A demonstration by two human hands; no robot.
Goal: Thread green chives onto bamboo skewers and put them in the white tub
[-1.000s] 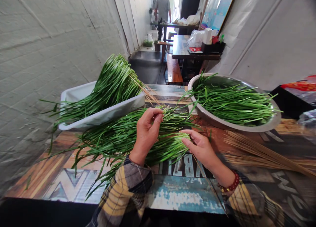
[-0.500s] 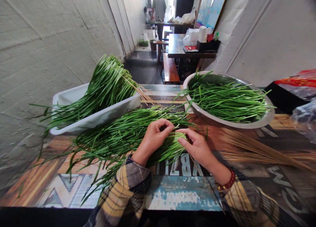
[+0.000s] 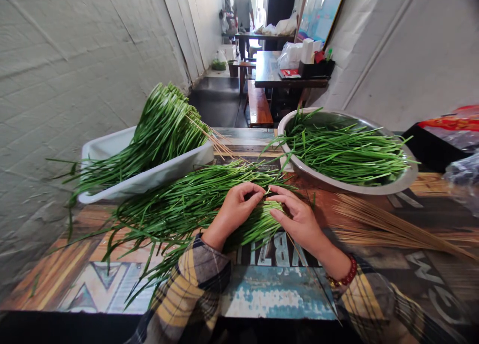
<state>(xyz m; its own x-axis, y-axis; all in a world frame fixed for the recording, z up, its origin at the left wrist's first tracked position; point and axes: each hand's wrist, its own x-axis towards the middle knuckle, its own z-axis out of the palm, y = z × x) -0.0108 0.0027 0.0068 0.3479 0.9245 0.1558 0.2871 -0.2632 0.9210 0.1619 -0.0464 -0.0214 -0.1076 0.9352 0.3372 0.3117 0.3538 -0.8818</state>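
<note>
My left hand (image 3: 243, 204) is closed in a pinch on the pale end of a garlic chive, above the middle of the table. My right hand (image 3: 299, 219) faces it, its forefinger reaching to that same end. Thumb and other fingers of this hand close round a bamboo skewer (image 3: 316, 279), whose lower part slants toward me. A row of chives on the skewer (image 3: 264, 222) lies between and below my hands; the skewer's tip is hidden. Behind and left of my left hand spreads a loose pile of chives (image 3: 179, 194).
A white tray (image 3: 149, 184) at the left bears skewered chives (image 3: 164, 119). At the right stands a metal basin (image 3: 374, 188) of chives. Bare skewers (image 3: 396, 224) fan out on the table's right side. A person (image 3: 243, 12) stands far back, beyond another table (image 3: 267, 67).
My right forefinger has lifted and stretched toward the chive end at my left fingertips. The hands have otherwise barely moved. The person at the back has shifted slightly.
</note>
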